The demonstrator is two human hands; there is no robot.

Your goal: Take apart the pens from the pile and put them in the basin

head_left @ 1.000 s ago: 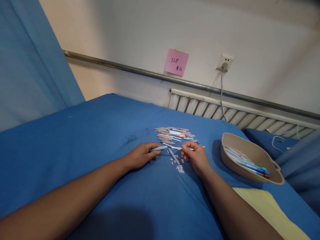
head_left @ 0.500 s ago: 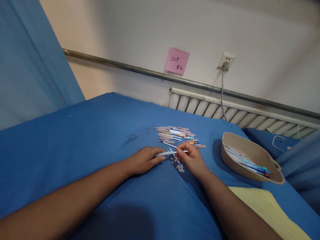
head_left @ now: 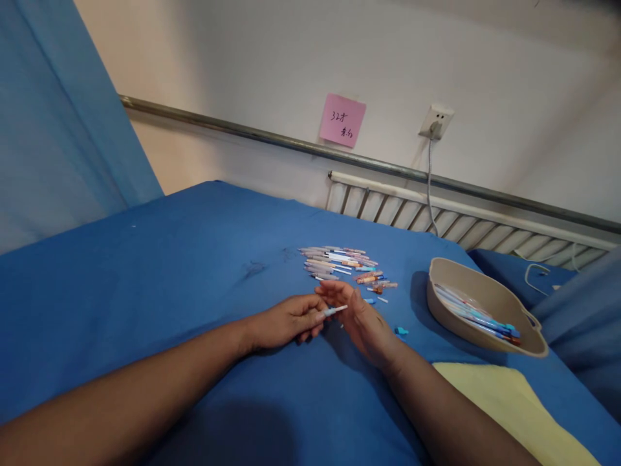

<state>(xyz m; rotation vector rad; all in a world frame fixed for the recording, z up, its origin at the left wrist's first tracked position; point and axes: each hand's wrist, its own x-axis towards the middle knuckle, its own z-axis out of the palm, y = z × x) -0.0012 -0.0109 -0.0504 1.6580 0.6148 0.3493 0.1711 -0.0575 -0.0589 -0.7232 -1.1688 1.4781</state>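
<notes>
Pale pen barrel (head_left: 334,311) lies near-level, pinched between both hands.

A blue sheet (head_left: 145,272) is covering the bed, a white radiator (head_left: 436,217) is running along the cream wall (head_left: 272,71), and a pink note (head_left: 342,120) is hanging beside a socket (head_left: 436,122).

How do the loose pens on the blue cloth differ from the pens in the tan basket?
The loose pens lie scattered in a pile on the blue cloth; the basket pens lie bundled side by side inside the tan basket. The loose pens are nearer both hands. Both groups are slim and pastel-coloured.
</notes>
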